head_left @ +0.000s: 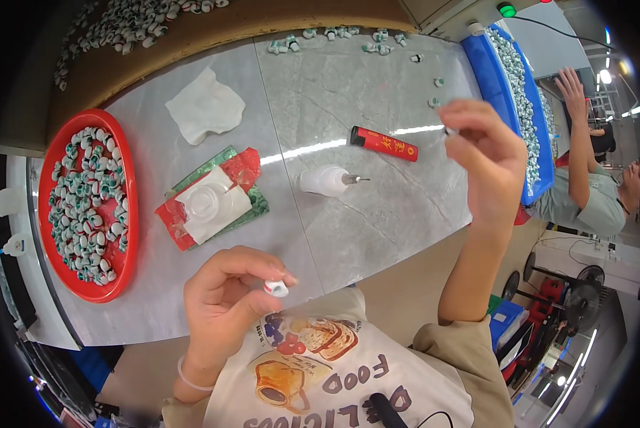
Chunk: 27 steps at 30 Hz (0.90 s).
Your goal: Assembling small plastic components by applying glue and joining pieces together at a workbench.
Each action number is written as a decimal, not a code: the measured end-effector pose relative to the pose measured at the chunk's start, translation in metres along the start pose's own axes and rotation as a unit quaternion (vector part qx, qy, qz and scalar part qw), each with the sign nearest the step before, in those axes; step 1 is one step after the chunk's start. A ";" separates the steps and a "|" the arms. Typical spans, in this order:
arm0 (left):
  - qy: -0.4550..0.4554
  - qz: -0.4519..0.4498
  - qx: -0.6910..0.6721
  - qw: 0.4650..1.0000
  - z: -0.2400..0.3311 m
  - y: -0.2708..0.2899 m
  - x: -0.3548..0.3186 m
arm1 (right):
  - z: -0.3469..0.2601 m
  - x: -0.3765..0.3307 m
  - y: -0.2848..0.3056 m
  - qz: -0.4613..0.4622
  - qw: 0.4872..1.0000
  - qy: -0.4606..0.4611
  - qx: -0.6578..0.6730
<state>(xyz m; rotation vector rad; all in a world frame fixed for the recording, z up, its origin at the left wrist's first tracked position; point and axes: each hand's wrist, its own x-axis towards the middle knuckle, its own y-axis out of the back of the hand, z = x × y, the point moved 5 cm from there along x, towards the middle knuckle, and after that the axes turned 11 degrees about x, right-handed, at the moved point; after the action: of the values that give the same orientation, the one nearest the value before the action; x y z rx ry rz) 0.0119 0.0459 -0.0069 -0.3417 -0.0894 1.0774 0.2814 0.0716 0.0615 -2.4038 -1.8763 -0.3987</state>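
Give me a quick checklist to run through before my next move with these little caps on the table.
1. Left hand has a grip on the small white cap: ok, pinched at the fingertips.
2. Right hand has its tiny piece secure: cannot tell, too small to judge.
3. Red tray of caps within the left hand's reach: ok.
4. Small white bottle upright: not ok, it lies on its side.
5. Red lighter apart from the white cloth: ok.
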 end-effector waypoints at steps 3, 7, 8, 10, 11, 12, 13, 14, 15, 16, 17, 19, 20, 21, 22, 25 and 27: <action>-0.008 0.001 0.008 1.000 -0.002 0.000 0.001 | 0.000 -0.024 -0.005 -0.025 0.993 -0.011 0.111; 0.006 0.022 -0.008 1.000 0.002 -0.002 0.001 | 0.004 -0.044 -0.020 -0.074 0.964 -0.037 0.254; 0.010 0.029 -0.005 1.000 0.001 -0.001 0.002 | 0.005 -0.048 -0.027 -0.077 0.961 -0.042 0.261; -0.014 -0.002 -0.010 1.000 -0.001 -0.001 0.002 | 0.008 -0.058 -0.046 -0.073 0.949 -0.111 0.287; -0.009 0.005 -0.005 1.000 -0.002 0.002 0.002 | 0.005 -0.061 -0.055 -0.076 0.945 -0.116 0.295; -0.020 -0.008 -0.007 1.000 -0.002 0.002 0.002 | 0.003 -0.064 -0.064 -0.083 0.947 -0.131 0.281; -0.032 -0.021 -0.011 0.999 -0.001 0.001 0.003 | 0.000 -0.066 -0.070 -0.091 0.949 -0.145 0.264; -0.030 -0.014 -0.009 0.999 -0.002 0.001 0.003 | -0.002 -0.068 -0.076 -0.080 0.950 -0.159 0.255; -0.041 -0.013 -0.004 0.999 -0.001 0.001 0.002 | 0.002 -0.067 -0.081 -0.084 0.948 -0.162 0.259; -0.052 -0.015 0.001 0.999 0.000 0.000 0.002 | -0.003 -0.065 -0.085 -0.125 0.970 -0.071 0.195; -0.049 -0.012 0.001 0.999 0.000 0.000 0.001 | -0.009 -0.066 -0.091 -0.163 0.978 0.021 0.127; -0.053 -0.007 0.002 0.999 0.000 0.000 0.001 | -0.013 -0.068 -0.101 -0.156 0.981 0.015 0.117; -0.050 -0.005 0.001 0.999 0.000 0.000 0.001 | -0.014 -0.069 -0.104 -0.147 0.984 0.013 0.104; -0.054 -0.007 -0.008 0.998 -0.001 0.000 0.002 | -0.013 -0.069 -0.106 -0.147 0.983 0.009 0.105; -0.061 -0.009 -0.017 0.998 0.000 0.000 0.002 | -0.014 -0.070 -0.108 -0.147 0.984 0.021 0.097; -0.062 -0.007 -0.009 0.998 0.000 0.002 0.001 | -0.015 -0.073 -0.113 -0.147 0.986 0.055 0.062; -0.070 -0.005 0.000 0.998 -0.001 0.003 0.001 | -0.016 -0.074 -0.115 -0.148 0.985 0.078 0.035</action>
<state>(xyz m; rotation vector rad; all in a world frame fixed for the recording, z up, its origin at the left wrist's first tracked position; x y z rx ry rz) 0.0099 0.0480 -0.0089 -0.2657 -0.2152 1.0903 0.1521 0.0274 0.0465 -1.9887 -2.1378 -0.5118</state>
